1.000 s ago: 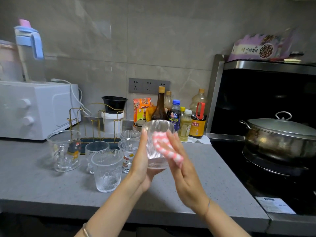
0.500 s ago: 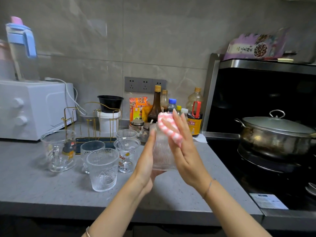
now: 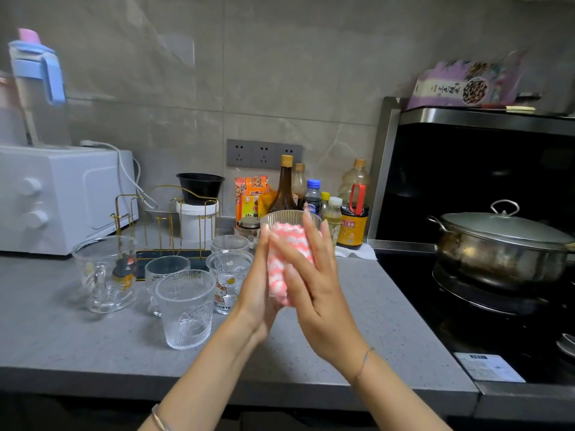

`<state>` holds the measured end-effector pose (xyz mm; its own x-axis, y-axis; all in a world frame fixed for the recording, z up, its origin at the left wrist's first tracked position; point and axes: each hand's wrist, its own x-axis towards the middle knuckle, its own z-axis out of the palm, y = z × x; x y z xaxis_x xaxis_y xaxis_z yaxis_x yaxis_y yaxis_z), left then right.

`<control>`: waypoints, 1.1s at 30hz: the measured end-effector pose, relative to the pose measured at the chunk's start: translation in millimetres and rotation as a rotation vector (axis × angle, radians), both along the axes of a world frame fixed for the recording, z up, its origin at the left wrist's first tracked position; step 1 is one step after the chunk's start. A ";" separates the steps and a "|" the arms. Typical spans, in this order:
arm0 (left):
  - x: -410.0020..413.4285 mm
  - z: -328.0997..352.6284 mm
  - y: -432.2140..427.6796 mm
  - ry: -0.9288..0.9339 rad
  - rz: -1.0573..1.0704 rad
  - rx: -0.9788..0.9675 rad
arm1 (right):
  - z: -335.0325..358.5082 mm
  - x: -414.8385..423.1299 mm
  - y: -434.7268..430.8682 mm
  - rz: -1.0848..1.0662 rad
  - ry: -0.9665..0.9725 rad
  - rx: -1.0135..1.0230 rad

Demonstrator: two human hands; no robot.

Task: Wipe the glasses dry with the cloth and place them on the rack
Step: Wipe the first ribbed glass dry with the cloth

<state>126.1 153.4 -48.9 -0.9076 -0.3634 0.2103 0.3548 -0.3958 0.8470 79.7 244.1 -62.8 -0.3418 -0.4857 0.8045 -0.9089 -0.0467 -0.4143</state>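
The cloth (image 3: 280,259) has been drawn down. Half a second back it was bunched at the rim, and now it is spread along the near wall of the ribbed glass (image 3: 291,216), from just under the rim to the base. The glass is held in the air above the bench (image 3: 367,306), upright or nearly so, with only its rim showing over the cloth.

The left hand (image 3: 258,287) is laid flat against the glass's left side, fingers straight. The right hand (image 3: 315,284) is pressed on the cloth with fingers (image 3: 311,231) straight and spread, so nothing is curled round. The outside wall is being dried. The step looks well under way but not done, and nothing is hung on the rack (image 3: 168,219) yet.

Room is tight toward the back. The bottles (image 3: 284,188) stand close behind the glass, and the pot (image 3: 501,247) sits well off to the right. Between the hands and the rack five wet glasses (image 3: 186,309) are crowded together, so the carry will likely have to be made over them. The bench's front edge lies under the wrists.
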 end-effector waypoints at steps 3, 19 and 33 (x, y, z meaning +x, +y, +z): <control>2.7 -6.3 3.7 0.000 -0.006 -0.015 | 14.3 -9.6 -4.3 -0.036 -0.033 -0.023; 0.0 -0.2 6.4 0.052 -0.157 0.155 | -15.4 11.6 13.8 0.045 0.038 -0.023; 6.3 -4.3 9.4 0.006 0.009 0.040 | 5.5 -0.5 12.5 0.036 -0.059 0.008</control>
